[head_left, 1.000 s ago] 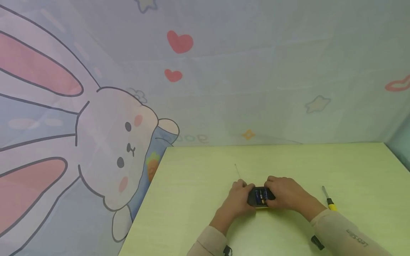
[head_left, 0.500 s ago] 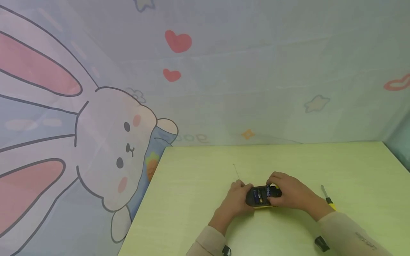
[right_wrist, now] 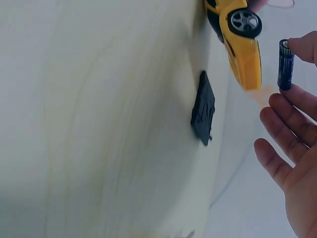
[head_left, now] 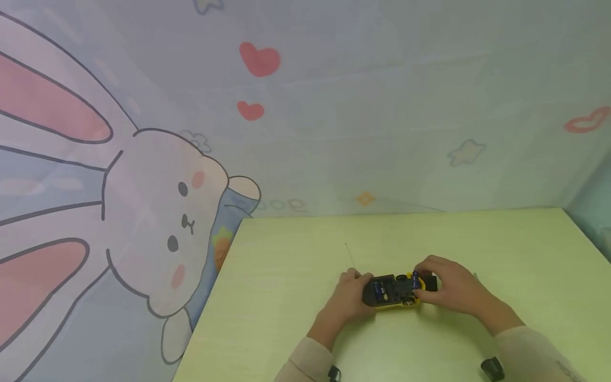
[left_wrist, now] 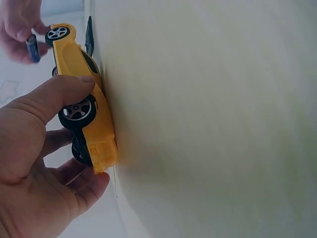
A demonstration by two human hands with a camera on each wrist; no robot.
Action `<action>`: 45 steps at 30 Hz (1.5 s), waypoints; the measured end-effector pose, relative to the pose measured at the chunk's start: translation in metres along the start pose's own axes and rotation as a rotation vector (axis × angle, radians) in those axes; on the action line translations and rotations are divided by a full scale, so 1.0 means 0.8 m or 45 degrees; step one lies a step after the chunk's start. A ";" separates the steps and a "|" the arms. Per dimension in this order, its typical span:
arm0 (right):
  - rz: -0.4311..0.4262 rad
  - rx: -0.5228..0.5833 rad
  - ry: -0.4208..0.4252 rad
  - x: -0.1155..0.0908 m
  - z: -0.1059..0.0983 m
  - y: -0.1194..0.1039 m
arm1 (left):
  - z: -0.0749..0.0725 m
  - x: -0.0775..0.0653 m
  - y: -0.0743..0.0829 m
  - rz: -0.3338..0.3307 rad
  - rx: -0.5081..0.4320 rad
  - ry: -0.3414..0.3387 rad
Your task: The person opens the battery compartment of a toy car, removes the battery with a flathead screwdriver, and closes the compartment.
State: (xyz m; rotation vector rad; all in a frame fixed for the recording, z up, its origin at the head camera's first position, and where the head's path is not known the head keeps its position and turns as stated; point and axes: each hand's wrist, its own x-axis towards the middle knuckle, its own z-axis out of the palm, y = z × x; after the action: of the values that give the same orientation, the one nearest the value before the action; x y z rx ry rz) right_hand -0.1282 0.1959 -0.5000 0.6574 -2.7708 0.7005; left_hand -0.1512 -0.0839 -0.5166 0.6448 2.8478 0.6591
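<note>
A yellow toy car (head_left: 396, 291) lies upside down on the table, its black underside facing up. My left hand (head_left: 350, 297) grips one end, the thumb along the car's side beside a wheel (left_wrist: 78, 110). In the underside an open battery compartment (head_left: 381, 291) shows blue batteries; how many is hard to tell. My right hand (head_left: 453, 284) pinches one blue battery (right_wrist: 286, 65) between thumb and finger, outside the compartment and over the car's other end. On the table beyond that end lies a flat black cover (right_wrist: 203, 110). A thin wire antenna (head_left: 349, 254) sticks out past my left hand.
The pale yellow-green tabletop (head_left: 286, 265) runs back to a wall cloth (head_left: 382, 106) printed with a rabbit and hearts. A screwdriver's tip (head_left: 475, 275) shows behind my right wrist; the rest is hidden.
My right hand has moved right, lifting the battery out of the compartment and away from it. More of the car's underside and the black cover now show. My left hand keeps its grip.
</note>
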 end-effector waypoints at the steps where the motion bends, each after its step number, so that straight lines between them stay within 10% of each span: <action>1: 0.008 0.004 0.005 -0.004 -0.002 0.003 | 0.000 -0.001 -0.001 -0.002 -0.009 0.003; 18: 0.202 -0.185 -0.159 -0.047 -0.032 0.051 | 0.007 0.004 -0.003 -0.004 0.003 -0.014; 45: 0.163 -0.355 -0.358 -0.051 -0.034 0.071 | 0.005 0.002 -0.001 -0.033 -0.008 -0.034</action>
State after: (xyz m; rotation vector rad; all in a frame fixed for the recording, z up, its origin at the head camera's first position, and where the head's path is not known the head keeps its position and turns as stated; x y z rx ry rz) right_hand -0.1164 0.2689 -0.5117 0.5612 -3.1081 0.2465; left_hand -0.1519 -0.0825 -0.5202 0.6105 2.8237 0.6501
